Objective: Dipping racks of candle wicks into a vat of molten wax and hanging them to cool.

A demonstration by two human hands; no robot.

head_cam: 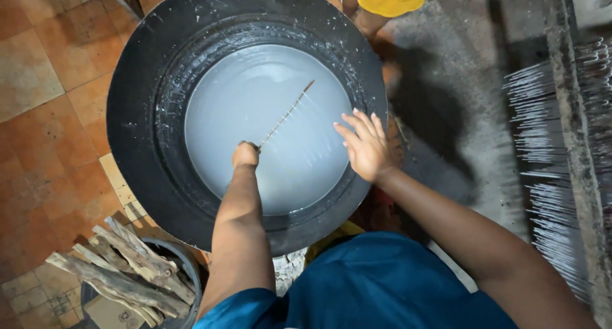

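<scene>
I am closing my left hand [245, 155] into a fist around the near end of one thin stick [286, 113], which is lying over the pale grey liquid [255, 106]. Its long axis is slanting away toward the far right rim. My right hand [364, 147] is hovering open, fingers spread, over the right inner edge of the single round black basin [137, 112]. Several rough wood pieces [121, 265] are filling one bucket [185, 262] by the basin's near left edge.

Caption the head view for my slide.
Left hand holds a thin stick over grey liquid in a black basin; right hand hovers open.
</scene>
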